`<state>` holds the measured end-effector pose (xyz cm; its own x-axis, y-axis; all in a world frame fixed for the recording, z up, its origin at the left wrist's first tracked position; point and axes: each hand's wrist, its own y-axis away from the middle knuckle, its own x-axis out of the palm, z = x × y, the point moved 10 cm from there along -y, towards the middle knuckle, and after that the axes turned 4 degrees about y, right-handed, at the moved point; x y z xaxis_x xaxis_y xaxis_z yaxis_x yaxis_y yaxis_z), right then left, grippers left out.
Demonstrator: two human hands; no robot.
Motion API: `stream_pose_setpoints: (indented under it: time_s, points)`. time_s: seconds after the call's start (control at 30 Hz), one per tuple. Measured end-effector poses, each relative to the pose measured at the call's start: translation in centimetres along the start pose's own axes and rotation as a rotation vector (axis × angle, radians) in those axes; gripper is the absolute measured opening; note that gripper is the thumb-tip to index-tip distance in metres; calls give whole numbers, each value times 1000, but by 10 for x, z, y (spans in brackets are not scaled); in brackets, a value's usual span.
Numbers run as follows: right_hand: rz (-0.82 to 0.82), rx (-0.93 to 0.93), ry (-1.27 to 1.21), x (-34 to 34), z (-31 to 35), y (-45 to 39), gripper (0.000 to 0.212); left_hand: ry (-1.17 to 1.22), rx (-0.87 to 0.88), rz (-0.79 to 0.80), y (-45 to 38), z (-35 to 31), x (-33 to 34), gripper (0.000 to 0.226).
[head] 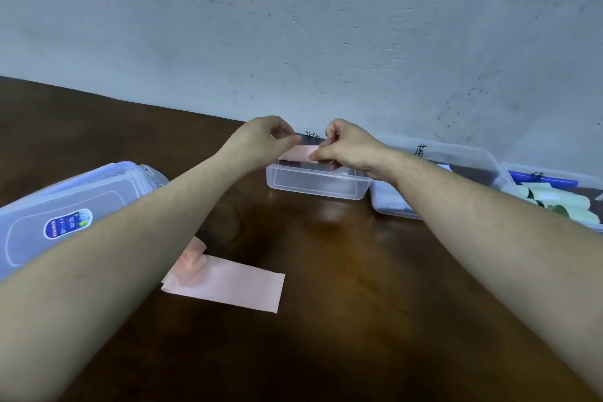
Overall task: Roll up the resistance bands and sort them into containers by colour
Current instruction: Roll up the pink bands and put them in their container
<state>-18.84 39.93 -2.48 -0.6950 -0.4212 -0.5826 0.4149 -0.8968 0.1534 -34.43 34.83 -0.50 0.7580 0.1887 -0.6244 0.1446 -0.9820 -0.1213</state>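
A: What are the hands doing?

B: The left hand (261,140) and right hand (346,148) pinch the two ends of a rolled pink band (301,153), holding it over the open clear box (315,181) by the wall (326,26).

A: Anything else pink?

B: A second pink band (228,285) lies flat on the brown table (359,271), one end loosely curled, partly under the left forearm.

A: More boxes?

B: To the right, touching the first, another clear box (470,153) with a handwritten mark, then a third box (554,173) holding pale green rolls (567,206) and something blue. On the left lies a stack of clear lids (65,206) with a blue sticker.
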Motion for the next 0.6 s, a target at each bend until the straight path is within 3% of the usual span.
stream_pose_setpoints:
  time_s: [0.1, 0.27, 0.4, 0.6]
  points:
    - [17, 76, 59, 5, -13, -14, 48, -34, -53, -96, -17, 16, -9, 20]
    - [66, 190, 132, 19, -28, -22, 40, -116, -112, -39, -30, 36, 6, 34]
    - [105, 239, 92, 30, -29, -31, 46, -95, -136, -71, -35, 48, 6, 35]
    - [136, 270, -19, 43, -25, -42, 27, -70, -108, -62, -38, 53, 8, 30]
